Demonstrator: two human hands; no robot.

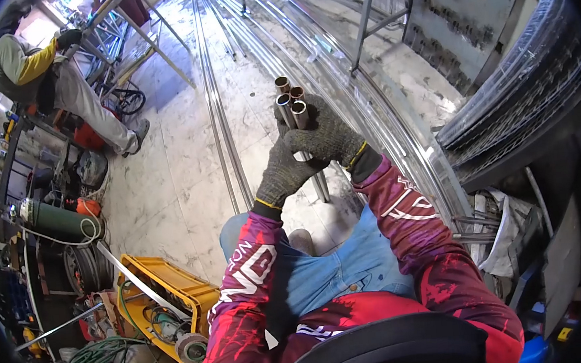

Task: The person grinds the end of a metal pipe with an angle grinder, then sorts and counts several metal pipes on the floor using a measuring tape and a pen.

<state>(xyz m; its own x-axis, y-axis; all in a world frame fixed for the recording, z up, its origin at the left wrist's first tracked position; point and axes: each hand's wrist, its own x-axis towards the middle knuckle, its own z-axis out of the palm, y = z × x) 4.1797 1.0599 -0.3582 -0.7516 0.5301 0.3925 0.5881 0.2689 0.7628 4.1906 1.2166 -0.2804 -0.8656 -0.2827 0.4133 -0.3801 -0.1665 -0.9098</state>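
Several short metal tubes (300, 114) stand upright in a bundle, their open round ends facing up. My right hand (327, 128), in a dark grey knit glove, is wrapped round the bundle from the right. From the left, my left hand (283, 172) in a matching glove closes round the tubes just below, touching my right hand. The lower ends of the tubes (321, 188) show beneath the hands, near the floor. Both gloves have yellow-edged cuffs.
Long metal bars (219, 132) lie along the floor ahead. Another person (46, 71) stands at the upper left by a metal frame. A yellow toolbox (164, 279) with a grinder sits lower left, near a green cylinder (55, 219). Wrapped mesh rolls (517, 85) stand right.
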